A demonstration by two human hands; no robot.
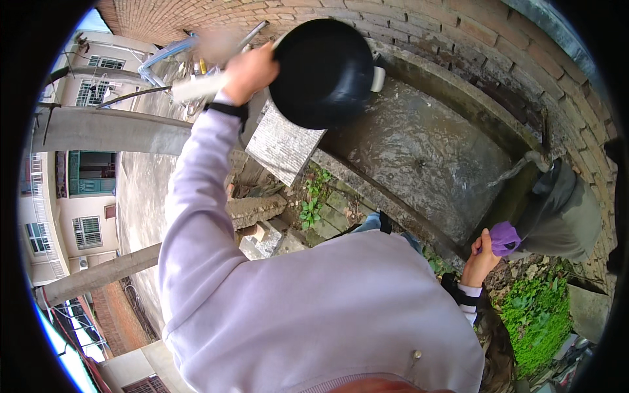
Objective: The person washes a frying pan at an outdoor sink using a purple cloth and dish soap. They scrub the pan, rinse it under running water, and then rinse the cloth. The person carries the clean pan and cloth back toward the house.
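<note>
My left hand (253, 71) grips a black wok (322, 73) near the base of what looks like its pale, blurred handle (199, 88). The wok is tilted, its dark round face in view, above the left end of a concrete trough (383, 196). A short white grip (378, 79) sticks out from its far side. My right hand (480, 260) holds a bunched purple cloth (503, 239) beside the trough's right end. Water (511, 172) runs from a spout into the trough, where shallow, rippling water (422, 147) covers the bottom.
A ridged washboard-like slab (285, 142) lies at the trough's left end. A brick wall (471, 29) stands behind it. Dark wet fabric (565, 216) hangs over the right end. Green plants (535, 314) grow at the lower right; bottles (199, 67) stand beyond my left hand.
</note>
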